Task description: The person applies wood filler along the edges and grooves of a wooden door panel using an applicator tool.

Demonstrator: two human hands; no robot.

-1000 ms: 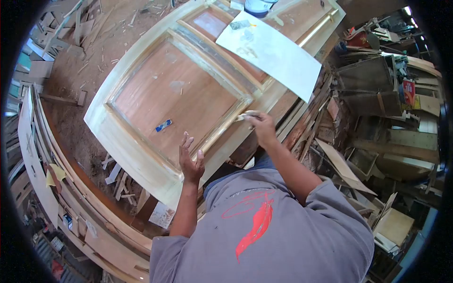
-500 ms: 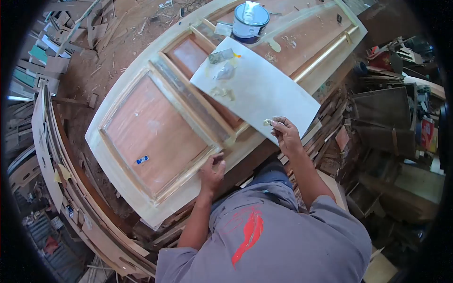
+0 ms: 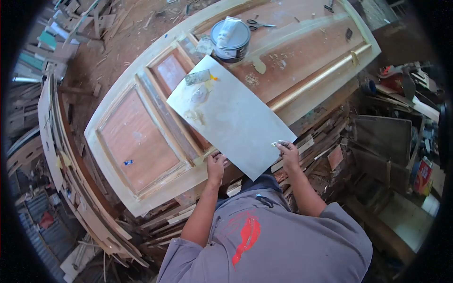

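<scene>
My right hand [image 3: 288, 153] is closed on a small putty-smeared piece [image 3: 275, 145], over the near right edge of a white board [image 3: 240, 127]. Near the lower edge of the wooden panel [image 3: 155, 125], my left hand [image 3: 216, 165] has its fingers bent; whether they pinch anything is too small to tell. On the board's far left end lie a smeared scraper block [image 3: 197, 77] and dabs of pale paste [image 3: 193, 115]. A round can [image 3: 230, 40] with a tube [image 3: 228, 32] on its lid stands behind the board.
Scissors [image 3: 261, 25] lie on the panel beside the can. A small blue item [image 3: 129, 162] rests on the left section. Curved wooden strips [image 3: 71, 165] stand at the left. Scrap wood and boxes [image 3: 382, 141] fill the right side.
The view has shifted over the panel. The white board has moved nearer to my body and left. My right hand is lower, still with the small piece; my left hand's fingers are more drawn in.
</scene>
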